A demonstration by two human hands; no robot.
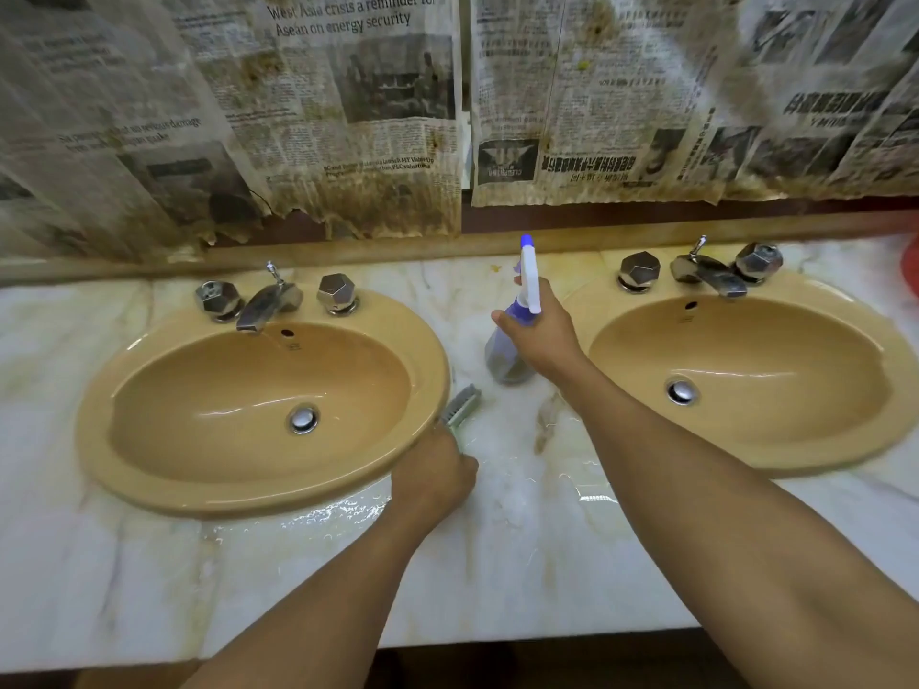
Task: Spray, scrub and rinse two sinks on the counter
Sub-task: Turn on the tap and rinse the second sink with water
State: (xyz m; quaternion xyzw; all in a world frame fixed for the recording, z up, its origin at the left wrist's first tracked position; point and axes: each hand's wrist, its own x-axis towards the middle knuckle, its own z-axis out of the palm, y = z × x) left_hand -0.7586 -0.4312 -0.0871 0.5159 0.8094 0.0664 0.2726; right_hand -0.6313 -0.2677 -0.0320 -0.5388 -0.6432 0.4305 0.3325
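Sinks (263, 425), oval glossy tan ceramic, on veined marble counter (522, 564).

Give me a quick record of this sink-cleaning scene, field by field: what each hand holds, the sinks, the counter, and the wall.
left hand: gripping a scrub brush at the left sink's right rim
right hand: closed around a spray bottle standing on the counter between the sinks
left sink: tan oval basin, chrome drain, faucet with two knobs
right sink: same tan style, chrome drain, faucet with two knobs
counter: pale marble, wet in front of the left sink
wall: covered in stained newspaper
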